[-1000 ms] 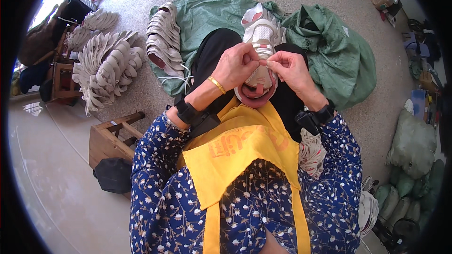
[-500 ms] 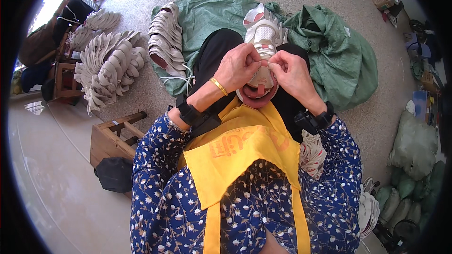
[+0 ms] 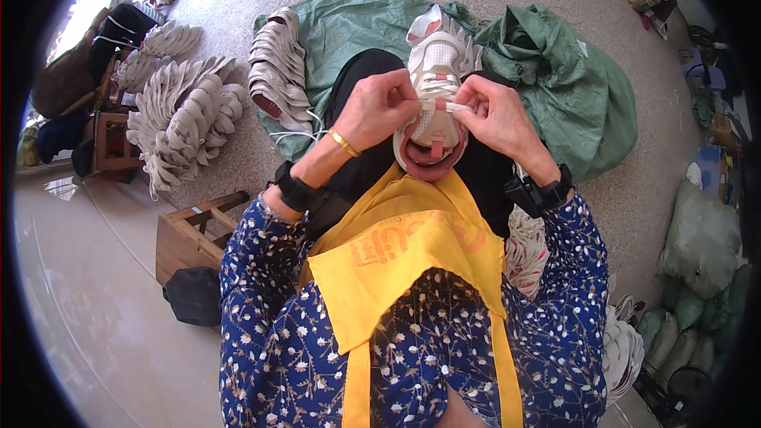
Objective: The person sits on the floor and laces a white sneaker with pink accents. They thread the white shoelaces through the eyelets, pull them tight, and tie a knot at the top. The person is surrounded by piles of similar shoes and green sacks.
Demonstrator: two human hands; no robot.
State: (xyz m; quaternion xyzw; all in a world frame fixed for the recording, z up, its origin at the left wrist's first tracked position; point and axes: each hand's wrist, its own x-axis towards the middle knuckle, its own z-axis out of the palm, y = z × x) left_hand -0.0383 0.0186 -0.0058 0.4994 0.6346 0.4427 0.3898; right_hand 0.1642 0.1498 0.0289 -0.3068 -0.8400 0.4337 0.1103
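Sneaker (image 3: 435, 128) between left grip (image 3: 374, 111) and right grip (image 3: 501, 120)

The sneaker (image 3: 428, 128) is white with pink parts and bits of holey mesh. It lies face up between the knees (image 3: 371, 71), toe pointing away, with its round pink foot hole near the body. A white shoelace (image 3: 458, 107) stretches sideways across the tongue.

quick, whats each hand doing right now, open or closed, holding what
Left hand: closed in a pinch beside the shoe; what it holds is hidden.
Right hand: closed, pinching a white lace.
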